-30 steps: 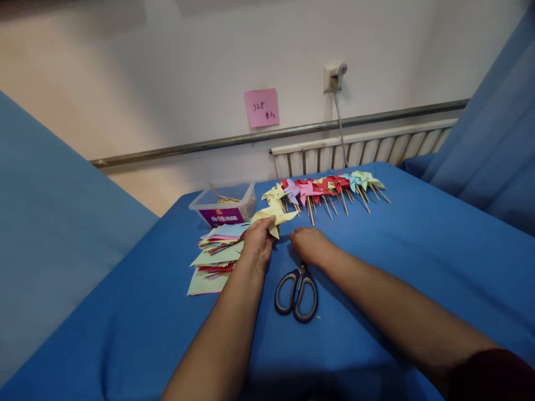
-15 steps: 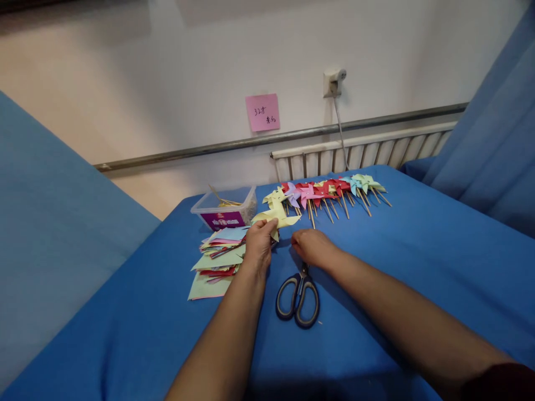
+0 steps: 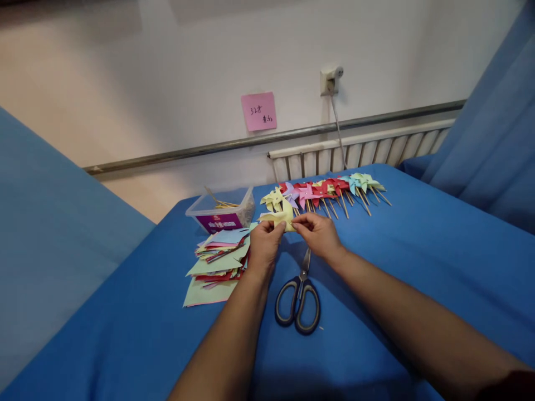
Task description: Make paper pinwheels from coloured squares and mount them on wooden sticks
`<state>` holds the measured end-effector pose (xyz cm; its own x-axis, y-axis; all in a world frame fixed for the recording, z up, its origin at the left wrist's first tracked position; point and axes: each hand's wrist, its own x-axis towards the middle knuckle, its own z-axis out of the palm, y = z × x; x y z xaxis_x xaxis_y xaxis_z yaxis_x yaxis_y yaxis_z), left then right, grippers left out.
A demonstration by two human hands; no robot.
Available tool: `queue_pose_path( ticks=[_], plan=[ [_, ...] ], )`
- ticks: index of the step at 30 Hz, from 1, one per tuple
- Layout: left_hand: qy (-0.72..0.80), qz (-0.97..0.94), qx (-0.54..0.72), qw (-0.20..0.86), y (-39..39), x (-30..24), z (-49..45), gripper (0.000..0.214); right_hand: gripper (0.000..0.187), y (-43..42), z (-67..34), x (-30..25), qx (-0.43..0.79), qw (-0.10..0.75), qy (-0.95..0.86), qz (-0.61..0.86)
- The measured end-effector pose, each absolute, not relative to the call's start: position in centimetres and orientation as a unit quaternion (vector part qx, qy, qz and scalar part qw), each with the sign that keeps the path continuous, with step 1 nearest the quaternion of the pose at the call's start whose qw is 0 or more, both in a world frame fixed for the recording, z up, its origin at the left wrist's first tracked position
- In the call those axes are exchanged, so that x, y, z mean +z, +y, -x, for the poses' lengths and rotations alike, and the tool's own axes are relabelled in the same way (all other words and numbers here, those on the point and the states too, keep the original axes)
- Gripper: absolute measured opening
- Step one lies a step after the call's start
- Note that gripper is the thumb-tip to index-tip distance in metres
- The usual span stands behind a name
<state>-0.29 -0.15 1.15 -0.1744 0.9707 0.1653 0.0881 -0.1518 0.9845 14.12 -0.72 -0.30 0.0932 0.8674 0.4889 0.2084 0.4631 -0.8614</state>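
Between thumb and fingers, my left hand (image 3: 266, 242) grips a pale yellow paper pinwheel (image 3: 281, 219) whose blades are folded over. My right hand (image 3: 320, 234) is closed in a pinch at the pinwheel's right edge. Something tiny may be between those fingertips, but it is too small to name. Scissors (image 3: 301, 295) with dark blue and grey handles lie on the blue cloth (image 3: 368, 345) just below my right hand. Left of my left hand is a stack of coloured paper sheets (image 3: 217, 264), partly hidden by my wrist.
A clear plastic tub (image 3: 223, 210) with a purple label holds thin wooden sticks (image 3: 225, 204) behind the paper. Finished pinwheels on sticks (image 3: 324, 192) lie in a row at the table's far edge. Behind are a radiator (image 3: 355, 150), a pipe (image 3: 200, 150) and a plugged socket (image 3: 329, 82).
My right hand has moved up and left from beside the scissors to the pinwheel's edge, uncovering the scissor blades. My left hand still holds the pinwheel.
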Motion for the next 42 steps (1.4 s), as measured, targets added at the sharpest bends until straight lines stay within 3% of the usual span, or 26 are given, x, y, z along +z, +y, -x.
queue_pose_path(
  ticks=[3,9,28,42],
  plan=[
    [0.526,-0.511,0.562,0.383,-0.24,1.18,0.2,0.028,0.01,-1.03,-14.3,-0.27,0.184,0.593,-0.654,0.433],
    [0.53,-0.51,0.559,0.384,-0.47,1.24,-0.24,0.029,0.011,-1.58,-14.25,-0.14,0.117,0.584,-0.68,0.428],
    [0.5,-0.457,0.551,0.487,-0.95,1.78,-0.64,0.025,0.012,-1.08,-14.3,-0.64,0.143,0.582,-0.658,0.455],
    [0.524,-0.507,0.552,0.404,-0.87,1.55,-0.62,0.024,0.011,-1.49,-14.27,-0.32,0.109,0.583,-0.673,0.442]
  ],
)
